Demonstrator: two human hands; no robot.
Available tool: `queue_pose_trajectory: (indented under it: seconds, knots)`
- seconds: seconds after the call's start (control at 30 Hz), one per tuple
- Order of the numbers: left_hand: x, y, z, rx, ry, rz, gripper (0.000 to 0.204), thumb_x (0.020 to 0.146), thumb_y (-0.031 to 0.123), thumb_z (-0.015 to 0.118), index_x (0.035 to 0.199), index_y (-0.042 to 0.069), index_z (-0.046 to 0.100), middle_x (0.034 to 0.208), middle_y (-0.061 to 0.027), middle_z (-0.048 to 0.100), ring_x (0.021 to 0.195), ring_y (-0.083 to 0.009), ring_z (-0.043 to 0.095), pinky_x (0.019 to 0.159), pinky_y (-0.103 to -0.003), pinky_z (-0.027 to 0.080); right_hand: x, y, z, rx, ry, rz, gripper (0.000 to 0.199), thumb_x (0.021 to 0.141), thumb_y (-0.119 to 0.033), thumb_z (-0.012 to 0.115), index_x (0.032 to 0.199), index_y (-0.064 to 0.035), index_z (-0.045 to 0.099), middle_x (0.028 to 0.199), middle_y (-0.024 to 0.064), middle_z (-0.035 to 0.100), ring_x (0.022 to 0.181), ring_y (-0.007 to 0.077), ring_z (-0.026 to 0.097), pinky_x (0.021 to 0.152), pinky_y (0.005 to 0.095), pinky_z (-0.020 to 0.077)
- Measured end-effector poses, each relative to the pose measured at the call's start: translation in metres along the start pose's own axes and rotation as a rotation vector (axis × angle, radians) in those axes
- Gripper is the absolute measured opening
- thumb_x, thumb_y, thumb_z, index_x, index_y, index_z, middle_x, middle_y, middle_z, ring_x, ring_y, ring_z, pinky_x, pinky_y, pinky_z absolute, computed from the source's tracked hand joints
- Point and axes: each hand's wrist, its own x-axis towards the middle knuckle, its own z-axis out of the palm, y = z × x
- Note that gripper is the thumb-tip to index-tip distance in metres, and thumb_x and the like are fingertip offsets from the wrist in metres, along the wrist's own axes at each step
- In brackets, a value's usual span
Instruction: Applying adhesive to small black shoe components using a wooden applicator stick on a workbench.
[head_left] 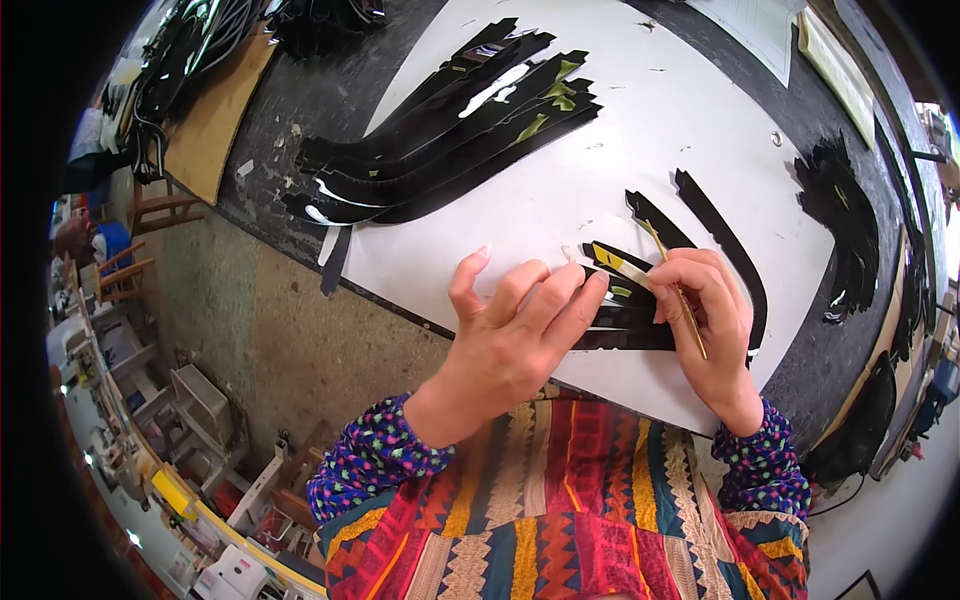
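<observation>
My right hand pinches a thin, gold-coloured stick tool, held slantwise. A small white and yellow piece reaches from beside its fingers toward my left hand. My left hand bends over the end of a black flat strip, its fingertips pressed together there and the little finger raised. Its grip underneath is partly hidden. More black strips lie beneath and beside my right hand, including a long curved strip to its right.
A white sheet covers much of the dark table. At its far left lies a fanned pile of black strips, some with white and yellow-green patches. Another black bundle sits at right. Brown board and stools stand leftward.
</observation>
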Motion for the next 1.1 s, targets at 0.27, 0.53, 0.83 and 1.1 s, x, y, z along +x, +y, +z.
queue_pose_trajectory:
  seconds: [0.27,0.53,0.83,1.1]
  knots:
    - [-0.007,0.004,0.003,0.095,0.052,-0.048,0.044,0.085,0.007,0.064,0.126,0.02,0.071,0.112,0.0052,0.054,0.107,-0.0126,0.049,0.111,-0.049,0.019,0.008,-0.009,0.007,-0.242,0.004,-0.111,0.026,0.086,0.013,0.066,0.107,-0.0002,0.063,0.098,0.0156,0.062,0.083,0.029,0.065,0.069,0.0329,0.0532]
    - [-0.005,0.009,0.004,0.17,0.051,-0.133,0.048,0.086,0.008,0.061,0.132,0.023,0.068,0.108,0.0071,0.05,0.105,-0.0115,0.045,0.111,-0.049,0.017,0.01,-0.009,0.011,-0.274,0.026,-0.152,0.026,0.084,0.014,0.067,0.106,0.0011,0.063,0.096,0.0174,0.063,0.083,0.0312,0.065,0.071,0.0343,0.0536]
    - [-0.005,0.008,0.005,0.127,0.053,-0.143,0.047,0.087,0.009,0.06,0.131,0.021,0.068,0.109,0.0073,0.05,0.105,-0.0115,0.046,0.112,-0.049,0.016,0.005,-0.008,0.01,-0.281,0.036,-0.128,0.026,0.084,0.012,0.07,0.106,0.0012,0.063,0.099,0.0171,0.064,0.086,0.0288,0.066,0.072,0.0327,0.0539]
    - [-0.005,0.008,0.008,0.091,0.074,-0.155,0.048,0.085,0.01,0.06,0.132,0.019,0.067,0.109,0.0071,0.05,0.103,-0.0117,0.048,0.112,-0.05,0.015,0.002,-0.008,0.008,-0.384,0.054,-0.169,0.026,0.083,0.011,0.072,0.104,-0.0008,0.065,0.102,0.0165,0.065,0.085,0.0267,0.067,0.068,0.0308,0.0548]
